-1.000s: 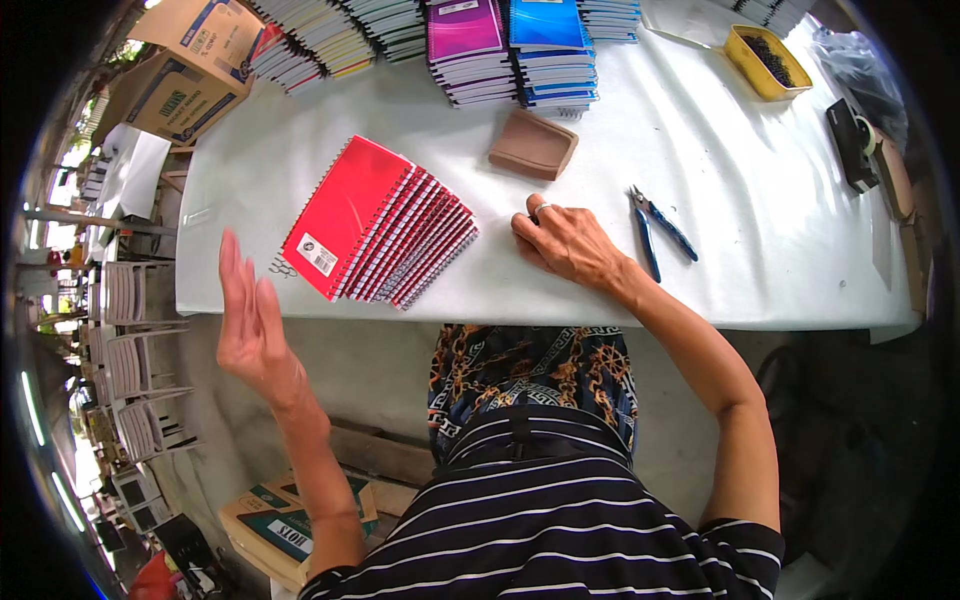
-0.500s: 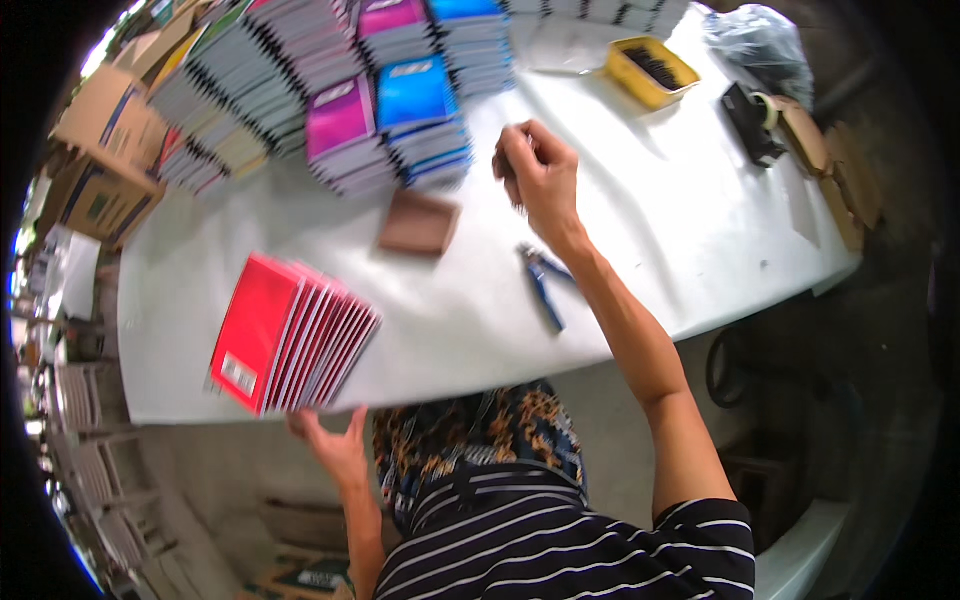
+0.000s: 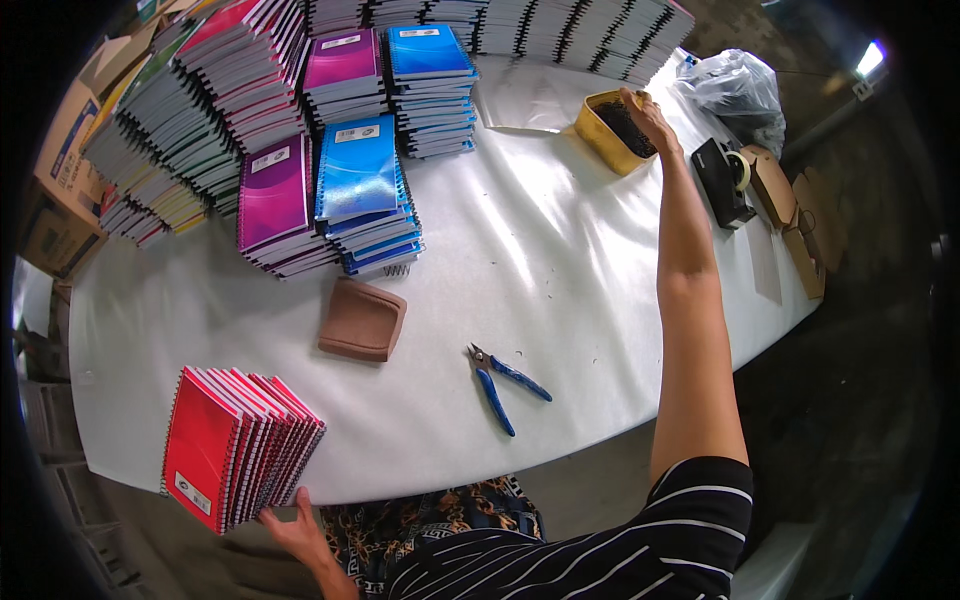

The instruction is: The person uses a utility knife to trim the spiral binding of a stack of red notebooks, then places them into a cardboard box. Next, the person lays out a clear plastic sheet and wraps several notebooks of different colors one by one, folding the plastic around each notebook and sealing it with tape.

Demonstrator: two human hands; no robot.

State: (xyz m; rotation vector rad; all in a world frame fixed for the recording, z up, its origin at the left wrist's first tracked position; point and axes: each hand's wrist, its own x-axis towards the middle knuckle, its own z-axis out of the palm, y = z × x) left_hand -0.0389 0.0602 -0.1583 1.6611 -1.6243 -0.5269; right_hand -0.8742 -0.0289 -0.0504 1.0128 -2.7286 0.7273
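Observation:
A fanned stack of red spiral-bound notebooks [image 3: 205, 440] leans at the near left edge of the white table. My left hand [image 3: 300, 530] is at the stack's lower corner, thumb and a finger apart; the other fingers are partly hidden. Stretched far out to the right, my right hand [image 3: 652, 122] has its fingers curled over the right corner of a yellow tub [image 3: 607, 150] that holds small dark bits. Blue-handled cutters [image 3: 492, 385] lie with jaws pointing away, handles spread. Left of them sits a brown block with a hollowed top [image 3: 362, 320].
Tall piles of purple notebooks [image 3: 275, 190] and blue notebooks [image 3: 356, 170] stand at the back left, with more piles behind. Right of the tub are a black tape dispenser [image 3: 722, 185], a clear plastic bag [image 3: 745, 95] and cardboard [image 3: 800, 240]. Cardboard boxes [image 3: 65, 170] stand beyond the left side.
My right hand has swung from mid-table out to the yellow tub at the far right. My left hand stays by the red notebooks. The whole view has shifted.

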